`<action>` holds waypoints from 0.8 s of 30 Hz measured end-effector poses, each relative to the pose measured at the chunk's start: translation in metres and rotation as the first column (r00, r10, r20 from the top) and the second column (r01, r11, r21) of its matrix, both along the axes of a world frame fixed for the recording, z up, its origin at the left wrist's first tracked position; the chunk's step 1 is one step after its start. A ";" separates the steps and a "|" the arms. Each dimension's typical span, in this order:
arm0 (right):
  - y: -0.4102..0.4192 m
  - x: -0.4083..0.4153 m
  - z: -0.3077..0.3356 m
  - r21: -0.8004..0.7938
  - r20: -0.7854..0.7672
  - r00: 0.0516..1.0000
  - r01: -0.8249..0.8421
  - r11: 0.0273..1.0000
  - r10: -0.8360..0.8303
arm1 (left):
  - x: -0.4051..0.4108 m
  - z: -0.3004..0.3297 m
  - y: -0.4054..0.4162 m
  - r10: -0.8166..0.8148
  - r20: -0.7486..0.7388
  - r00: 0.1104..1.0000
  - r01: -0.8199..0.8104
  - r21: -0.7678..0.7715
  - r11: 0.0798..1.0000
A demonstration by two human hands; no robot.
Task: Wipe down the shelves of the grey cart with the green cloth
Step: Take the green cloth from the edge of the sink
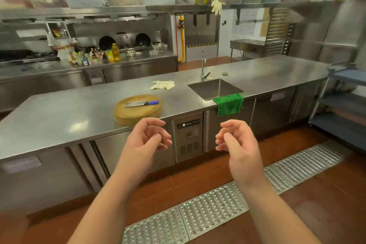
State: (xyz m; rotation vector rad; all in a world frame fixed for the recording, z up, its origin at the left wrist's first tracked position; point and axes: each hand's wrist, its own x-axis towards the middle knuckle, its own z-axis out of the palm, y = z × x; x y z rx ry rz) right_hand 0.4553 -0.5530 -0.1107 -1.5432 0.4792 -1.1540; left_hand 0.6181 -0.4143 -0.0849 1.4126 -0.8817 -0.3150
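Note:
The green cloth (229,104) hangs over the front edge of the steel counter, just in front of the sink (214,88). At the far right stands the grey cart (344,103), several shelves showing, partly cut off by the frame edge. My left hand (147,137) and my right hand (234,138) float side by side in front of the counter, palms facing each other, fingers loosely curled and holding nothing. Both hands are below and short of the cloth.
A round wooden chopping board (138,109) with a blue-handled cleaver (141,103) lies on the steel counter (69,109). A white rag (162,84) sits behind it, beside a tap (203,67). Metal drain grates (227,200) cross the red floor. A person works at the far left stove.

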 end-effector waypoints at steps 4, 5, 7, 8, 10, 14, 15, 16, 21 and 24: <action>-0.048 0.022 -0.004 -0.011 -0.053 0.999 0.011 1.000 -0.011 | 0.026 -0.010 -0.049 -0.016 -0.037 0.999 0.016 0.002 1.000; -0.060 0.026 -0.007 -0.011 -0.064 0.998 0.016 1.000 -0.017 | 0.033 -0.013 -0.062 -0.021 -0.045 0.999 0.021 0.003 1.000; -0.084 0.031 -0.014 -0.007 -0.081 0.996 0.039 0.999 -0.039 | 0.046 -0.019 -0.092 -0.036 -0.056 0.998 0.037 0.007 0.999; -0.097 0.034 -0.018 0.006 -0.082 0.995 0.055 0.998 -0.055 | 0.051 -0.023 -0.109 -0.051 -0.065 0.997 0.052 0.008 0.999; -0.124 0.039 -0.026 0.027 -0.083 0.993 0.091 0.995 -0.088 | 0.062 -0.030 -0.146 -0.087 -0.076 0.993 0.088 0.010 0.996; -0.183 0.053 -0.037 0.030 -0.135 0.980 0.152 0.988 -0.146 | 0.083 -0.051 -0.225 -0.168 -0.078 0.983 0.171 0.042 0.984; -0.199 0.058 -0.040 0.025 -0.148 0.976 0.168 0.985 -0.162 | 0.090 -0.056 -0.246 -0.185 -0.082 0.979 0.190 0.046 0.981; -0.217 0.064 -0.042 0.018 -0.160 0.970 0.187 0.982 -0.182 | 0.098 -0.061 -0.266 -0.203 -0.085 0.975 0.207 0.047 0.977; -0.312 0.100 -0.045 0.042 -0.201 0.945 0.272 0.962 -0.258 | 0.147 -0.066 -0.374 -0.274 -0.104 0.956 0.281 0.053 0.958; -0.363 0.120 -0.043 0.045 -0.210 0.935 0.301 0.953 -0.285 | 0.175 -0.060 -0.437 -0.278 -0.140 0.950 0.285 0.031 0.958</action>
